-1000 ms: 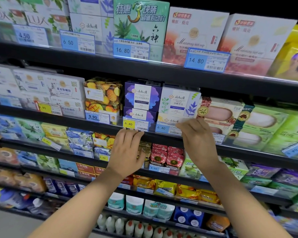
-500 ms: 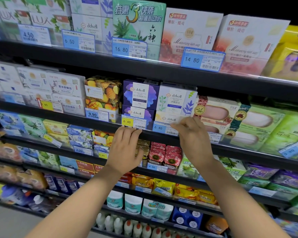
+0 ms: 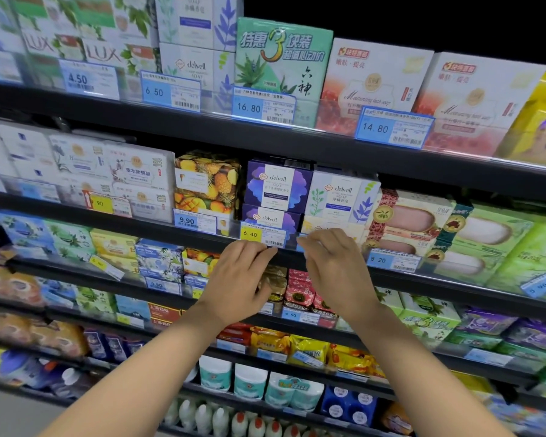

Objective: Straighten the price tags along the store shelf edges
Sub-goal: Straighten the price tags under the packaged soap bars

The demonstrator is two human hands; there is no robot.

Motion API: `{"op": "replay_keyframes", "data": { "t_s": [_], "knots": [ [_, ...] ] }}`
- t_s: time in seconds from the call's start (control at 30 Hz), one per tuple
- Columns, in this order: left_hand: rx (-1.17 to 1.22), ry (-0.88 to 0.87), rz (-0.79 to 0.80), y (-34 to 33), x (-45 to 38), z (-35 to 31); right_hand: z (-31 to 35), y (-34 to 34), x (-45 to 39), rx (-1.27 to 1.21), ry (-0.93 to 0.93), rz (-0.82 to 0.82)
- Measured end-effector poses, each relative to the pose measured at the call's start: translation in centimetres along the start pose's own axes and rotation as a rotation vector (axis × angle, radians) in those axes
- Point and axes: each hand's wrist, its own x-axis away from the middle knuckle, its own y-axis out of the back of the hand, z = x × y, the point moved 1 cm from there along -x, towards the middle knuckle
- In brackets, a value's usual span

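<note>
Touching the bottom edge of the yellow 6.40 price tag, L hand fingertips lie side by side, lightly curled, on the shelf edge w/ the purple delvell soap boxes just above. R hand fingers bent over a blue tag, mostly hidden; can't tell if pinching it. 9.90 tag sits left, 8.20 tag right, same rail. 14.80 tag one shelf up, tilted.
</note>
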Motion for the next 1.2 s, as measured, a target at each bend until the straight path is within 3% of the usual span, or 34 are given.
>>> {"op": "replay_keyframes", "data": {
  "t_s": [0.57,0.87,1.2],
  "knots": [
    [0.159,-0.173,0.002,1.8,-1.7,-2.2,-0.9,4.4,6.2,0.101,-0.253,0.092],
    [0.221,-0.312,0.045,1.6,-4.8,-10.5,-5.1,10.6,12.5,0.26,-0.445,0.11],
    [0.247,-0.296,0.031,-2.5,-9.2,-23.6,-14.9,16.7,19.8,0.298,-0.43,-0.02]
  ]
}}
